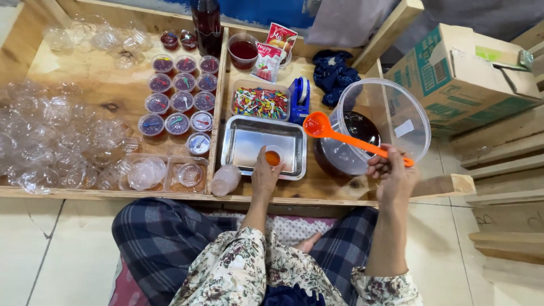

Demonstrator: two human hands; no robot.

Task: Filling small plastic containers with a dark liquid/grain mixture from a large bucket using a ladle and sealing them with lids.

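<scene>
The large clear tub of dark red liquid stands just right of the steel tray, tilted toward the person. The right hand, fingers clenched around the handle, holds the orange ladle above the tray's right rim; the bowl appears loaded. The left hand grasps a small clear cup resting inside the tray, near its front edge. Spill risk: the cup mouth is narrower than the ladle bowl, so a fast or off-centre pour would probably overflow into the tray. The tilted tub could slop if bumped. Open room lies inside the tray, left of the cup; the filled cups sit left of the tray beyond a wooden divider.
</scene>
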